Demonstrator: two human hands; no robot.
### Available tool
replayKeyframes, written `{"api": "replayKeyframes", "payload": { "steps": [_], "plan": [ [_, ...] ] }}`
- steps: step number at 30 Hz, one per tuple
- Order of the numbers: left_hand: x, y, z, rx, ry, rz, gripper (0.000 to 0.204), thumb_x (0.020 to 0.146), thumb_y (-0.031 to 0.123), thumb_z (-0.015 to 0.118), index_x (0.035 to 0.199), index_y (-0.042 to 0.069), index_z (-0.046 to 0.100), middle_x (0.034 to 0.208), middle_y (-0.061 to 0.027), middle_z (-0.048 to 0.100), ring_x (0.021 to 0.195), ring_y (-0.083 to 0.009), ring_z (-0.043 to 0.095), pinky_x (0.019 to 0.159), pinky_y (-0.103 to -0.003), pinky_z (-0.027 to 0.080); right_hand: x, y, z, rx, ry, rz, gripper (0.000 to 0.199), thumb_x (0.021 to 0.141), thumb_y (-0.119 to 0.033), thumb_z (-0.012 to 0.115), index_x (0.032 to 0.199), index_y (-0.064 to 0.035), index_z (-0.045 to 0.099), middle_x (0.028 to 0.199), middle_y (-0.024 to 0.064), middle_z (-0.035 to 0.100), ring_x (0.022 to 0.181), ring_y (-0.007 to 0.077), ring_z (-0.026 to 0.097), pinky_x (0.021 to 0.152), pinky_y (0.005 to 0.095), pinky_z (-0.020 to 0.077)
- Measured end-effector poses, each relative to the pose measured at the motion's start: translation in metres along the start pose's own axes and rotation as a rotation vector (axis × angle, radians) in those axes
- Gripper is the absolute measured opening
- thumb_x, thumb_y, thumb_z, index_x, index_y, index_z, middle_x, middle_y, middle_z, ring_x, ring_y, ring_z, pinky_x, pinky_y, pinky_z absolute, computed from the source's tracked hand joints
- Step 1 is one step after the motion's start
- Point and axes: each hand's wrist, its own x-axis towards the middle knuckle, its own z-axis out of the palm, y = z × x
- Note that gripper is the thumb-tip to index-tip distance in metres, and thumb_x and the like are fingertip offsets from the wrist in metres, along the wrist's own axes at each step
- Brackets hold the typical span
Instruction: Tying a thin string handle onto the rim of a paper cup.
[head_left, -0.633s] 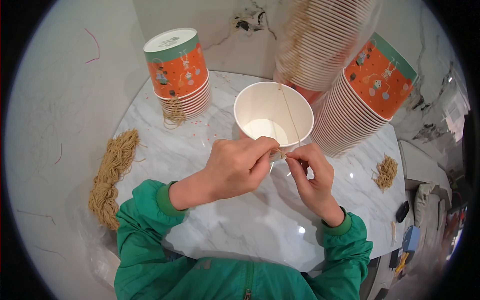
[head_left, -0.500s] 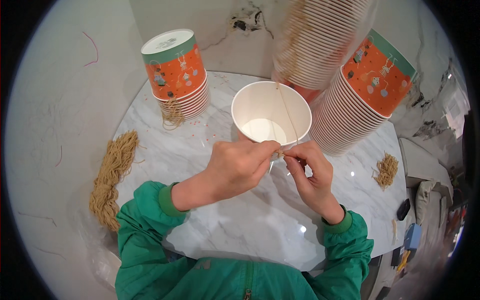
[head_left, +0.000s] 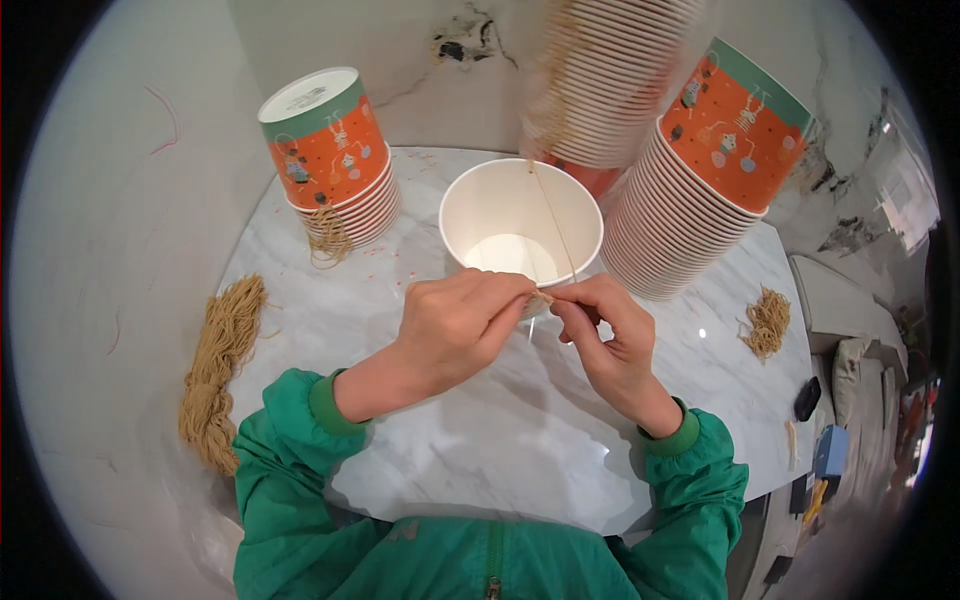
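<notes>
A white paper cup (head_left: pixel 520 225) stands open on the marble table (head_left: pixel 500 440) right in front of me. A thin tan string (head_left: pixel 553 215) runs across its mouth down to its near rim. My left hand (head_left: pixel 455 325) and my right hand (head_left: pixel 605 335) meet at that near rim, fingertips pinched together on the string's end. The spot where the string meets the cup is hidden by my fingers. Green sleeves cover both forearms.
A stack of orange-and-green paper cups (head_left: pixel 335 155) stands upside down at the back left, a loose string knot (head_left: pixel 325 238) at its foot. A taller leaning stack (head_left: pixel 700 170) rises at the back right. Tan string bundles lie at the left edge (head_left: pixel 220 370) and right (head_left: pixel 767 320).
Both hands stay pinched at the cup's near rim; fingers shifted only slightly. The cup and stacks have not moved.
</notes>
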Motion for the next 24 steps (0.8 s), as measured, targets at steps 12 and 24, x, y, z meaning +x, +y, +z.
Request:
{"api": "replayKeyframes", "payload": {
  "steps": [12,24],
  "plan": [
    [0.004,0.011,-0.004,-0.204,-0.08,-0.183,0.015,0.082,-0.003,0.069,0.094,0.004,0.07,0.076,-0.0068,0.069,0.061,-0.0183,0.065,0.053,-0.03,0.049,-0.001,0.002,-0.005,-0.046,-0.001,0.001,0.016,0.089,0.006,0.066,0.104,-0.0011,0.068,0.088,0.0075,0.067,0.069,0.0136,0.066,0.056,0.0264,0.0488],
    [0.01,0.003,-0.018,-0.336,-0.176,-0.195,0.014,0.081,-0.008,0.065,0.092,0.0,0.064,0.111,-0.0076,0.055,0.073,-0.0096,0.062,0.058,-0.024,0.05,0.005,0.004,-0.002,-0.223,0.024,-0.195,0.023,0.084,0.01,0.068,0.104,-0.0008,0.07,0.087,0.0071,0.066,0.069,0.016,0.062,0.059,0.0267,0.0477]
  ]
}}
